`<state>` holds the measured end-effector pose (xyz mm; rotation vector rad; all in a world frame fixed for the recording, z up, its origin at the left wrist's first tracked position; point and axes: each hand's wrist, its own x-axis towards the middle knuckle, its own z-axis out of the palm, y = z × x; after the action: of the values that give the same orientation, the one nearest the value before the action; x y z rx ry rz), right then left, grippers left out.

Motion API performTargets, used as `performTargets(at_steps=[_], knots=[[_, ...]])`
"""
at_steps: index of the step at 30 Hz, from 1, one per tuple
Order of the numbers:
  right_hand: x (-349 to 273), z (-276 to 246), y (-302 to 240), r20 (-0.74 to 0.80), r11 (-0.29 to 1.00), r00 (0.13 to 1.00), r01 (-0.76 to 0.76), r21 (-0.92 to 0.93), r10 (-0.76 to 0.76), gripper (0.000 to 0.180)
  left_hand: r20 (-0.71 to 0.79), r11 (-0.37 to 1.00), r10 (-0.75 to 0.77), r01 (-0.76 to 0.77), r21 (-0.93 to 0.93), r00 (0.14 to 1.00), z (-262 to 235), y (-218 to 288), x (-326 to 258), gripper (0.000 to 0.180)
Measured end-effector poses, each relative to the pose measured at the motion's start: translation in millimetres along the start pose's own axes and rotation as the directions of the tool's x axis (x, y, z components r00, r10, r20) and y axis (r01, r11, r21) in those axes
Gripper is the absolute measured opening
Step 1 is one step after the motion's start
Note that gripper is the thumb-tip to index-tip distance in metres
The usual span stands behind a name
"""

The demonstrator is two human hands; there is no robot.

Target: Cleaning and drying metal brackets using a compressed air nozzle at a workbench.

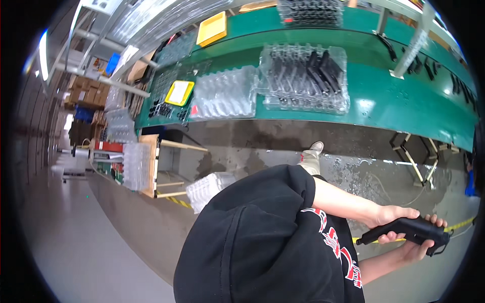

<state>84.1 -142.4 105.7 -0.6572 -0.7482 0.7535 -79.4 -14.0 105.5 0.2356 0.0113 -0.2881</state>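
A black, angled, gun-shaped plastic tool point(423, 230) is held off to the right of my body, in front of my chest, above the floor. It has a narrow tip at its left end and a small open loop at its right end. My left hand point(390, 216) is wrapped over its middle from above, thumb along the top. My right hand point(413, 250) grips the right end from below, with its fingertips showing past the far side. The tool's exact kind cannot be made out. Both hands are apart from the table.
A long green worktable point(384, 108) bears a stack of clear moulded trays point(343, 101) with black parts, another clear tray point(225, 93) and a yellow tray point(212, 29). Loose black parts point(429, 69) lie near a metal post point(413, 46). White trays point(208, 189) stand on the wet floor.
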Motion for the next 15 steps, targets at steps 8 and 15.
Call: performTargets(at_steps=[8,15], knots=[[23,24,31,-0.350,0.961,0.933,-0.167,-0.222,0.081,0.066,-0.243,0.490,0.617,-0.124,0.863,0.748,4,53,-22,0.044],[24,41,47,-0.379,0.997,0.922,0.075,-0.019,-0.076,0.072,-0.163,0.618,0.149,0.037,0.786,0.975,3,95,-20,0.055]])
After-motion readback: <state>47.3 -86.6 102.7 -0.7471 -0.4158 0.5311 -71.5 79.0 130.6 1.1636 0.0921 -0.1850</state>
